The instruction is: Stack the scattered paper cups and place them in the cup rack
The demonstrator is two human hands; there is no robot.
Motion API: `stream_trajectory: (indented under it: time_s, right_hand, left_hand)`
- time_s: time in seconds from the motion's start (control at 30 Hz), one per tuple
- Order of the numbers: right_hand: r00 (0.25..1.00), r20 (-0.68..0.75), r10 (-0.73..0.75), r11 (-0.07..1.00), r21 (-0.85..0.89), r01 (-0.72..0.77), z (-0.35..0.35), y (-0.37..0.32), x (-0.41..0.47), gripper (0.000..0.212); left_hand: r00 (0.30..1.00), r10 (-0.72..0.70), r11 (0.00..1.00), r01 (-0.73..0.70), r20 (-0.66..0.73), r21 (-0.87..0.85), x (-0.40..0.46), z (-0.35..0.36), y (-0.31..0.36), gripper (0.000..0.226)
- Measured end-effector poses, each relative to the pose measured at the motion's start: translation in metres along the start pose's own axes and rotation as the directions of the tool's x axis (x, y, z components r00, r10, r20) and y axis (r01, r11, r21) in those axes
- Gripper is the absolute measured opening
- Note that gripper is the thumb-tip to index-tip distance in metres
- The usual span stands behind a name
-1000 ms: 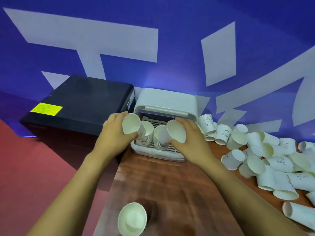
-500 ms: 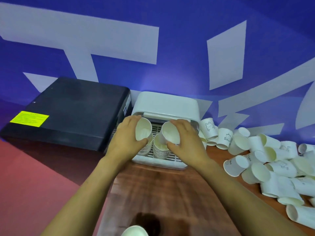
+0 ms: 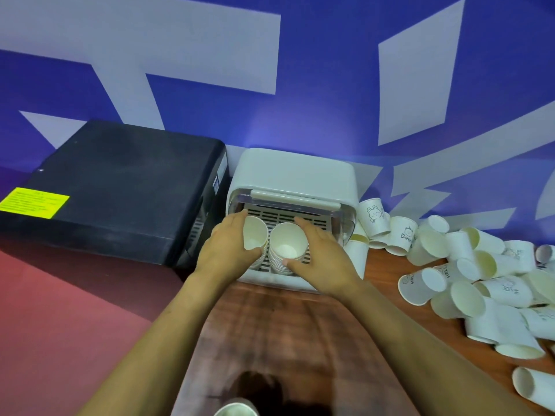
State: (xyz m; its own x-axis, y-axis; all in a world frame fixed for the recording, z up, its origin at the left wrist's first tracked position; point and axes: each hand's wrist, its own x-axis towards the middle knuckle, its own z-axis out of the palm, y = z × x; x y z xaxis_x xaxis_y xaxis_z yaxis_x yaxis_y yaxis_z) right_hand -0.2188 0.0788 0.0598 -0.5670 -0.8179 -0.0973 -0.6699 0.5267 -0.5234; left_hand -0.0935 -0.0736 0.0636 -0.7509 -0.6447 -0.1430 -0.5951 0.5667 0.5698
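A white cup rack point(image 3: 292, 175) with a slatted tray stands against the blue wall on the wooden table point(image 3: 279, 331). Two stacks of white paper cups stand side by side inside its open front. My left hand point(image 3: 223, 253) grips the top cup of the left stack point(image 3: 254, 235), tilted toward me. My right hand point(image 3: 322, 259) grips the top cup of the right stack point(image 3: 286, 246), thumb at its front rim. Many loose paper cups point(image 3: 468, 283), some with printed drawings, lie scattered on the table to the right.
A black box point(image 3: 120, 187) with a yellow label sits just left of the rack. One more cup rim point(image 3: 235, 409) shows at the bottom edge. The table's left edge drops to a red floor point(image 3: 60, 325).
Both hands have carried their cups forward and down into the rack, onto the two stacks. The view has tilted up, so the lone cup near me has slid to the bottom edge.
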Motion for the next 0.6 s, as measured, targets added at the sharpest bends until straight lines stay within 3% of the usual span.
stream_trajectory:
  time_s: [0.27,0.47,0.6]
  right_hand:
    - [0.998,0.053,0.018,0.999,0.029,-0.019,0.008,0.012,0.001,0.081]
    - [0.998,0.058,-0.002,0.997,0.075,-0.002,0.005,0.020,-0.008,0.080]
    - [0.999,0.032,-0.023,0.994,0.111,0.019,0.001,0.027,-0.030,0.075]
  left_hand:
    - [1.000,-0.025,1.000,0.025,-0.011,-0.003,0.005,0.011,-0.001,0.068]
    - [1.000,-0.007,1.000,0.007,0.023,-0.011,0.002,0.009,-0.005,0.084]
    - [0.999,0.039,0.998,-0.041,-0.036,-0.042,-0.018,0.008,0.003,0.082]
